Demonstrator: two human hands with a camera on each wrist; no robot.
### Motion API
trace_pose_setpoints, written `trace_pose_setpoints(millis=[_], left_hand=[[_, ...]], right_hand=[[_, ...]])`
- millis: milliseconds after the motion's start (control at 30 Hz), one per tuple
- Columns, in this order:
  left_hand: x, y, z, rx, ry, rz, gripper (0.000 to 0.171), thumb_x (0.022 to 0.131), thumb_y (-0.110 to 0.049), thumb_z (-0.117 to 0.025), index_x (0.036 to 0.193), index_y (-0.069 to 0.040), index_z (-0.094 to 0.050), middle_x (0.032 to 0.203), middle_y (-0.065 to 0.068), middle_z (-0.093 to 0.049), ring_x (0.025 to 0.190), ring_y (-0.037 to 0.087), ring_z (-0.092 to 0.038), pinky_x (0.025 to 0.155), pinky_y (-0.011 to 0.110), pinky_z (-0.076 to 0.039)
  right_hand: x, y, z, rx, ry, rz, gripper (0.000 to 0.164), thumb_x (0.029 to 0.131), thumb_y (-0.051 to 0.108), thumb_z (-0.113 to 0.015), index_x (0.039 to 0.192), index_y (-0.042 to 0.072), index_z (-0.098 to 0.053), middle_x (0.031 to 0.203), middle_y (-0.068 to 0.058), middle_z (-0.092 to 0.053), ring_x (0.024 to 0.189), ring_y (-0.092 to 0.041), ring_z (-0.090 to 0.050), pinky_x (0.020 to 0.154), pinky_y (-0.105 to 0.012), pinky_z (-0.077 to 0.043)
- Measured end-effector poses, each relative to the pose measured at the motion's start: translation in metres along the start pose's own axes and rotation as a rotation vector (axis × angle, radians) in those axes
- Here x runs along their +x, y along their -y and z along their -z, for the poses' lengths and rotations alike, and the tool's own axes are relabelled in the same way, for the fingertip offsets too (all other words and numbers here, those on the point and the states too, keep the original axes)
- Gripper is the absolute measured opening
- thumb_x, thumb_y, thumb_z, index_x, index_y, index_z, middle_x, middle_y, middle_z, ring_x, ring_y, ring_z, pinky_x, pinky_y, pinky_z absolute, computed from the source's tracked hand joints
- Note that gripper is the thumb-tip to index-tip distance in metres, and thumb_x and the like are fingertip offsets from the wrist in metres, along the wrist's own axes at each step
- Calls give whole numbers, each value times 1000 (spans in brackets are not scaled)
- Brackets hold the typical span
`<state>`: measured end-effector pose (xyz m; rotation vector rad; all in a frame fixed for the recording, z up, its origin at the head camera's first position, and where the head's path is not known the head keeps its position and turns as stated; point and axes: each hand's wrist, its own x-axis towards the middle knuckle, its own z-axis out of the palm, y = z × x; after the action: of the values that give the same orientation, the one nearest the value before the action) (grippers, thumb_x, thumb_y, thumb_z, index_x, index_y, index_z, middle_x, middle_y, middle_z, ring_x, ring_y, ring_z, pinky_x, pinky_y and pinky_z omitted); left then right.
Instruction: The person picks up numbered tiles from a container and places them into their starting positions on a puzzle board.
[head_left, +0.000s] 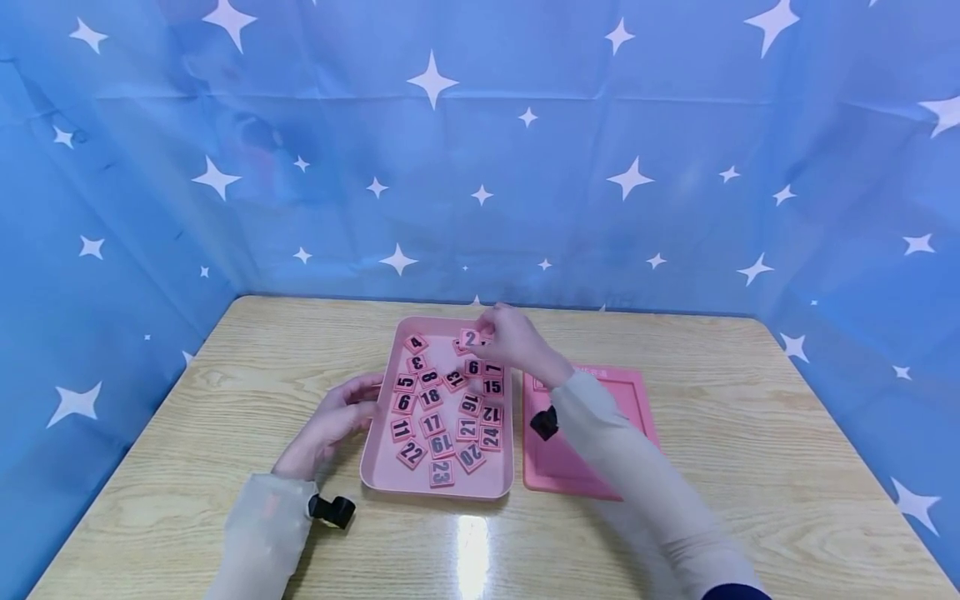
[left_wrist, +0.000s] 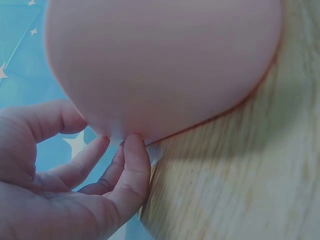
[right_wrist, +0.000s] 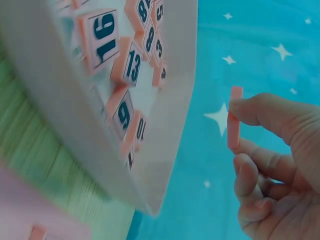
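Observation:
My right hand [head_left: 514, 337] pinches a pink number tile [head_left: 469, 338] marked 2 between thumb and fingers, over the far right corner of a pink tray [head_left: 384, 477]. In the right wrist view the tile [right_wrist: 234, 117] shows edge-on, raised beside the tray wall. Loose number tiles lie scattered inside the tray, such as a 23 [head_left: 442, 473] at the near end and a 13 [right_wrist: 133, 65]. My left hand [head_left: 341, 417] is at the tray's left side, its fingertips touching the outer wall [left_wrist: 165, 65] with relaxed fingers.
Right of the tray lies a pink framed board [head_left: 553, 467], partly covered by my right forearm. A tile [head_left: 539, 385] sits in its far left corner. Both rest on a wooden table [head_left: 750, 467], with a blue star-patterned curtain [head_left: 480, 150] behind.

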<state>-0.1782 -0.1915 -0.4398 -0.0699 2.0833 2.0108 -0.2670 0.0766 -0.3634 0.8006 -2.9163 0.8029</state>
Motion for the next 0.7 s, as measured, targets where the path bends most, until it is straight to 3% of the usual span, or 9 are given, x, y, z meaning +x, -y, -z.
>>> trace_pose_setpoints(millis=[267, 500, 700], left_hand=[[-2, -1, -1, 17, -5, 31, 59, 80, 4, -54, 136, 6, -39, 134, 27, -43, 99, 18, -54, 73, 23, -50], [-2, -2, 0, -1, 0, 39, 59, 80, 5, -54, 137, 5, -38, 135, 27, -42, 99, 17, -55, 74, 23, -51], [-2, -3, -1, 0, 13, 26, 59, 81, 4, -54, 138, 6, -37, 135, 28, -41, 98, 16, -55, 72, 23, -51]], right_hand=[[-37, -35, 19, 1, -54, 37, 29, 73, 11, -77, 96, -3, -68, 88, -13, -62, 81, -27, -55, 70, -34, -47], [-68, -73, 25, -25, -50, -15, 26, 71, 8, -78, 91, -5, -68, 78, -9, -55, 71, -20, -47, 62, -30, -41], [-83, -98, 22, -50, -33, -50, 26, 71, 6, -78, 91, -7, -68, 76, -8, -55, 70, -19, -50, 63, -31, -45]])
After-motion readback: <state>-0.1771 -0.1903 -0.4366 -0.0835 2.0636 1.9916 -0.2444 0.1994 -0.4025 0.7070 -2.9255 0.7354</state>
